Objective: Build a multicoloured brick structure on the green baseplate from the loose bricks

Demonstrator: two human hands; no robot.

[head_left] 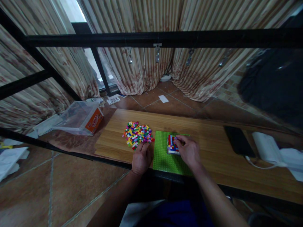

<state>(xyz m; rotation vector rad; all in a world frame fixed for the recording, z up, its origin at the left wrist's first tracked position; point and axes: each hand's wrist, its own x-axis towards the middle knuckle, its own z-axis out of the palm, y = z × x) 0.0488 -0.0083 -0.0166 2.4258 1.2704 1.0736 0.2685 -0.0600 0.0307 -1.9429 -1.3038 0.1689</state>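
A small block built of stacked toy bricks [171,145], in red, white, blue and yellow rows, stands on a green studded baseplate [162,160]. Over its right side is my right hand [189,150], thumb and forefinger pinched on a small brick at the top of the build. My left hand [141,159] rests at the near edge of a pile of loose, many-coloured toy bricks [139,134], just left of the baseplate. Its fingers are curled together, and whatever lies between them is hidden.
The wooden table [205,132] carries a black phone [239,141] with a white cable and a white device [268,148] on the right. A clear plastic box [78,116] with an orange label lies left of the table. A black metal bar [142,40] crosses beyond it.
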